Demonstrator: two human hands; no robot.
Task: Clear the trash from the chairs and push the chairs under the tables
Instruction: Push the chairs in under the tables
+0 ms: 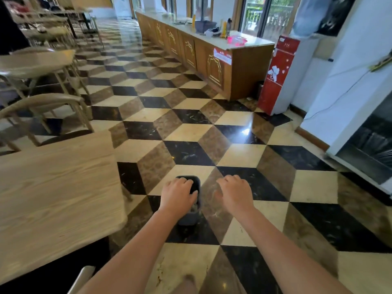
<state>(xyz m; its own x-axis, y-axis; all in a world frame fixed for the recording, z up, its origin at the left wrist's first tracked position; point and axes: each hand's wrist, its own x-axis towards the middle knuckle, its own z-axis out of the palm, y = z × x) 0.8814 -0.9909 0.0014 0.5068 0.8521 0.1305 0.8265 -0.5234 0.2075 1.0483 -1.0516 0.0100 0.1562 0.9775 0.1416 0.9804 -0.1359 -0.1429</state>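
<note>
A small dark grey trash bin (194, 215) hangs over the tiled floor in front of me, with some pale scraps inside. My left hand (178, 196) grips its rim from above. My right hand (234, 193) hovers just right of the bin, fingers curled and apart, holding nothing. A light wooden table (53, 194) fills the lower left. Two wooden chairs (45, 107) stand beyond it at the left, partly tucked under another table (34, 62). Part of a pale chair (81, 279) shows at the bottom edge, beside my left arm.
A long wooden counter (212, 60) with bottles and a pink item runs along the back right. A red water dispenser (277, 77) stands at its end. A white cabinet (360, 124) lines the right side. More tables and chairs (53, 22) sit far left. Open floor lies ahead.
</note>
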